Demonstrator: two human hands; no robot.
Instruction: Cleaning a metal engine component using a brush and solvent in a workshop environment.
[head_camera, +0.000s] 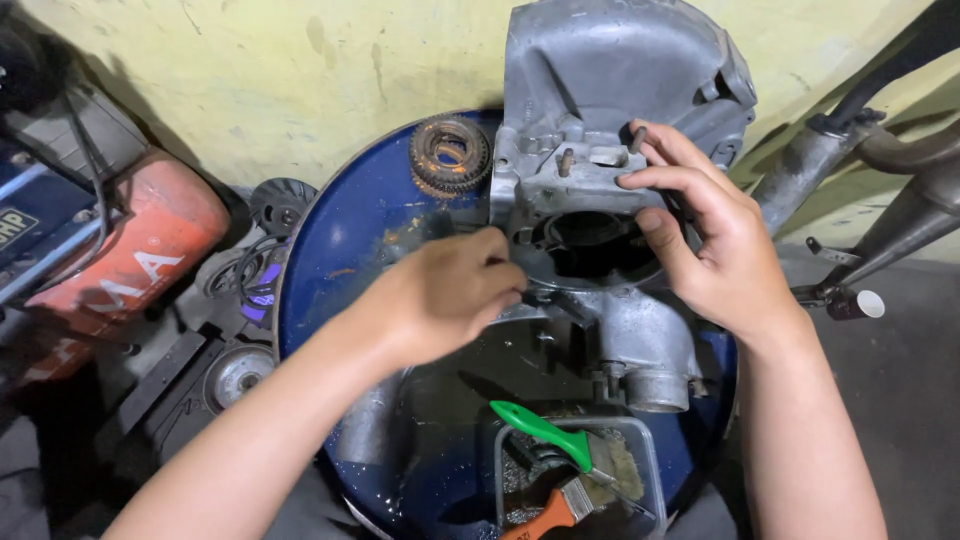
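At frame centre, the left hand is closed, fingertips pinched at the casing's round bore; what is pinched cannot be told. Right of it, the right hand is curled against the casing's upper face, thumb and fingers pressed on dull grey cast metal. The casing is rough, lumpy, studded, and rests on a glossy, wet-looking blue drum top. A rusty toothed gear lies upper left of it. Below, a clear tub holds green-handled and orange-handled brushes.
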